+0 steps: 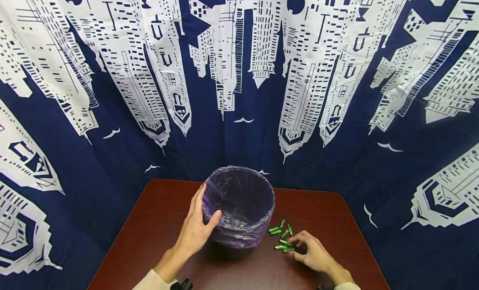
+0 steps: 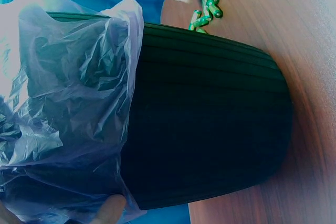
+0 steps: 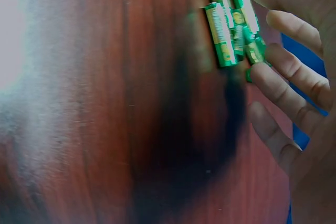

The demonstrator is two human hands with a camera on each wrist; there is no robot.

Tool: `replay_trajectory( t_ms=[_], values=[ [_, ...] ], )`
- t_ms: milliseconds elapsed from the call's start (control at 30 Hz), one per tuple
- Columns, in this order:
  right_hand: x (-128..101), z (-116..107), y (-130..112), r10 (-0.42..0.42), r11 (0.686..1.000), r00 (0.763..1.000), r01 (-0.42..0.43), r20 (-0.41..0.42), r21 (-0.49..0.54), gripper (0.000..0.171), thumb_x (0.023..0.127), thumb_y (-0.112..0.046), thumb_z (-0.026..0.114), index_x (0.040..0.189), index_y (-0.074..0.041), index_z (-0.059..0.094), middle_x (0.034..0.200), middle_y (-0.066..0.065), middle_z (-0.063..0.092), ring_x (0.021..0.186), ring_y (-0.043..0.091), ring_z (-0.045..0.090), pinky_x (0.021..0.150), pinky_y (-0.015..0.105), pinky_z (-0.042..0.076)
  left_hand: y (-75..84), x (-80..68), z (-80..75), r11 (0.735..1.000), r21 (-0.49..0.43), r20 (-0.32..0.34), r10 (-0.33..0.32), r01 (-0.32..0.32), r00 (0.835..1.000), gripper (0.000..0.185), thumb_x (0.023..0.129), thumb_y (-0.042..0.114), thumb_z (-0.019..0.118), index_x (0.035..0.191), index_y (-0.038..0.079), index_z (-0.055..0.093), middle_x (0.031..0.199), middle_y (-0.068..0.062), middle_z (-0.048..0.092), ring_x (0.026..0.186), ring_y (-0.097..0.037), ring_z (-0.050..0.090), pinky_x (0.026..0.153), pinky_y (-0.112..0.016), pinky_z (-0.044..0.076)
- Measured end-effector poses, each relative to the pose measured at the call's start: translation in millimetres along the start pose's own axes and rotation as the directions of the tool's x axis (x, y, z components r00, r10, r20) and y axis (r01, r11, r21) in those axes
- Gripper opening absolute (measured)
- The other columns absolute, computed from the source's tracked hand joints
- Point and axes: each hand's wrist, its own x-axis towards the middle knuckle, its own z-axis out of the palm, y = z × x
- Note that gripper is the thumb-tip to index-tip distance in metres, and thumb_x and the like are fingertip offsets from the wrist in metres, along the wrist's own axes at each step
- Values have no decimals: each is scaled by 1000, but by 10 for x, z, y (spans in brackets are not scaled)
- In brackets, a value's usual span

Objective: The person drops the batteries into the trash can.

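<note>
A black ribbed bin (image 1: 230,248) lined with a purple plastic bag (image 1: 239,198) stands on a dark red-brown table (image 1: 157,223). My left hand (image 1: 207,206) grips the bin's near-left rim, thumb inside and fingers outside. In the left wrist view the bin wall (image 2: 210,114) and bag (image 2: 68,103) fill the frame. Several green batteries (image 1: 282,238) lie on the table right of the bin. My right hand (image 1: 293,246) curls its fingertips around the nearest ones. The right wrist view shows these batteries (image 3: 228,30) between thumb and fingers (image 3: 283,82). Something small and green (image 1: 241,224) lies inside the bin.
A blue curtain (image 1: 239,94) printed with white skyscrapers hangs close behind and around the table. The table's back edge runs just behind the bin, and its right edge (image 1: 359,231) is near the right hand.
</note>
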Motion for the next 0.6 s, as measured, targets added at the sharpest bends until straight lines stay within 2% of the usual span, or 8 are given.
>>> replay_trajectory(
  t_ms=[200,600],
  values=[
    [-35,54,49,61,998,996,-62,58,21,30,101,-26,93,126,-16,81,126,3,71,107,15,68,90,29,62,-21,9,9,1000,6,-6,15,-15,1000,97,107,47,75,187,21,26,193,-12,32,169,-48,50,124,-78,51],
    [-49,101,83,50,999,997,-50,65,-12,25,101,-22,93,123,-15,82,122,2,70,101,7,63,83,24,56,-36,11,2,1000,-3,12,2,-2,1000,99,107,49,75,187,22,24,194,-10,30,171,-48,48,127,-77,49]
  ],
)
